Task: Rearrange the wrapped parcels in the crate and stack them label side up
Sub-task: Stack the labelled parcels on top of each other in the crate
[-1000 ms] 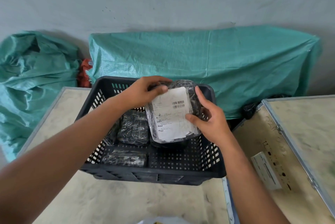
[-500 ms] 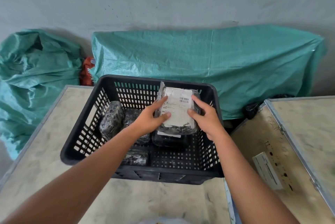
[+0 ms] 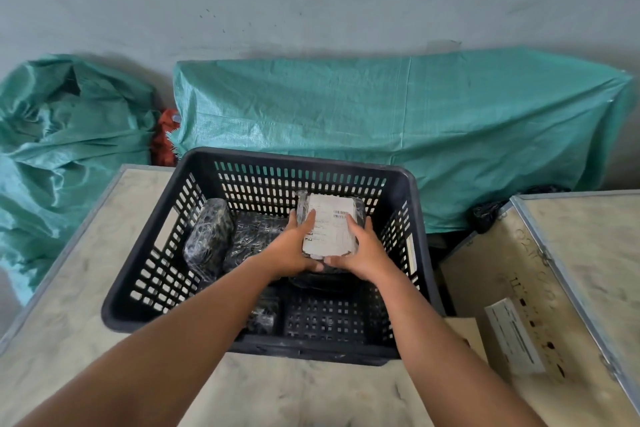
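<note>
A black slotted crate [image 3: 166, 253] sits on a pale table. Inside at the back right lies a wrapped parcel [image 3: 332, 219] with its white label facing up, resting on another dark parcel beneath. My left hand [image 3: 294, 246] grips its left side and my right hand [image 3: 363, 250] its right side, fingers along the near edge. One dark wrapped parcel [image 3: 207, 239] leans upright against the left wall. Another dark parcel [image 3: 252, 239] lies flat beside it. A small wrapped parcel [image 3: 265, 310] lies near the front, partly hidden by my left forearm.
The pale table [image 3: 69, 288] carries the crate. A wooden case [image 3: 571, 271] with metal edging and a white sticker stands on the right. Green woven sacks [image 3: 398, 129] lie against the grey wall behind, with another bundle [image 3: 59, 149] on the left.
Both hands have lowered the labelled parcel from above the rim down into the crate's back right, label up. The view has tilted and the crate looks larger.
</note>
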`<state>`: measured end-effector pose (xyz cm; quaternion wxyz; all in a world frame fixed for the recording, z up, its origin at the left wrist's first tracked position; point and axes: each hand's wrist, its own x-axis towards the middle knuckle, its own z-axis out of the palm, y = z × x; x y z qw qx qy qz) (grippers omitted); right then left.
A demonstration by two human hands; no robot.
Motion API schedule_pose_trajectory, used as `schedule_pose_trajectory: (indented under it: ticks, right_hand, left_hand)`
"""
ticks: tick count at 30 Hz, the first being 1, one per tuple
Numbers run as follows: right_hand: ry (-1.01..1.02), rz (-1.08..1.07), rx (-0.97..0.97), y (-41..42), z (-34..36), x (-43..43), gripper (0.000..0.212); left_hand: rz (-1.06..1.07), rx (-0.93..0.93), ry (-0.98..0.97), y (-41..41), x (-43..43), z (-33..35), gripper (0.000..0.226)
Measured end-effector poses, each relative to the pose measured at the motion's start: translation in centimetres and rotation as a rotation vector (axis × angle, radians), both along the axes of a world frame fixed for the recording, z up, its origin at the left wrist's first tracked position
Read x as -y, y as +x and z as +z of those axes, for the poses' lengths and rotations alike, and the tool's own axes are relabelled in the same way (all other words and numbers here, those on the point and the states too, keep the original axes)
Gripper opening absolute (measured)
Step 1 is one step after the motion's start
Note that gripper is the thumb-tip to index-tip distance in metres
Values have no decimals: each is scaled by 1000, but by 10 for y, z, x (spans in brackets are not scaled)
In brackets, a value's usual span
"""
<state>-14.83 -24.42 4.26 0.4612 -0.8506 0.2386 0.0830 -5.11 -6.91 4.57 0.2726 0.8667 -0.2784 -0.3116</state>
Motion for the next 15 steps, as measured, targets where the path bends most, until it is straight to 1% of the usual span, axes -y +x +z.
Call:
schedule_pose_trajectory:
  ticks: [2,6,9,15]
  right_hand:
    - [-20,16,-1,1,-3,3,127]
    - [-46,17,15,5,-11,3,126]
    - [-38,3,24,5,-14,4,126]
    - [7,-12,29,2,-17,2,123]
  left_hand:
    - [-18,43,32,6,6,2,132]
    - [-47,27,78,10,14,-2,134]
    - [-31,19,49,10,10,-9,134]
    - [75,9,-39,-2,3,-19,130]
